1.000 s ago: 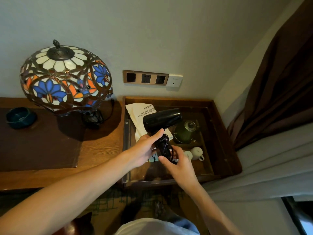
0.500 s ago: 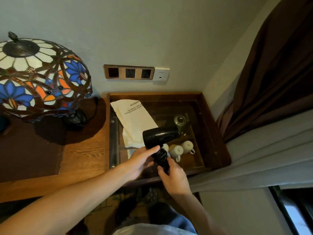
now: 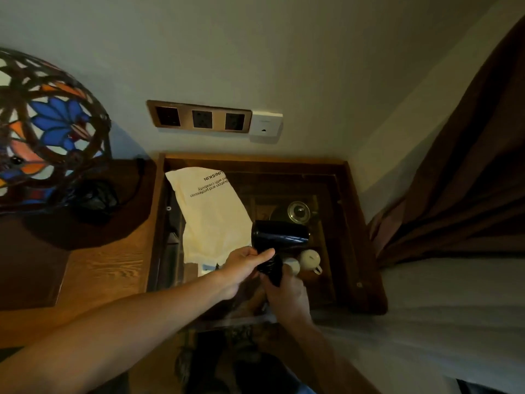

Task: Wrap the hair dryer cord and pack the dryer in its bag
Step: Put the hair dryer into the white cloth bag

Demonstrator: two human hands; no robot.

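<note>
While both hands meet low over the near edge of the tray, the right hand is closed around the bottom of the dryer's handle, where the black cord sits wound in a tight bundle. The left hand pinches that bundle from the left, thumb laid across its top. Above the hands, the dryer is held in the air, its short, glossy black barrel lying level and pointing right. Just beyond it in the tray lie two white cups and a glass-lidded pot. The bag, cream cloth with dark print, lies flat in the tray's left half. On the table to the left stands a stained-glass lamp.
</note>
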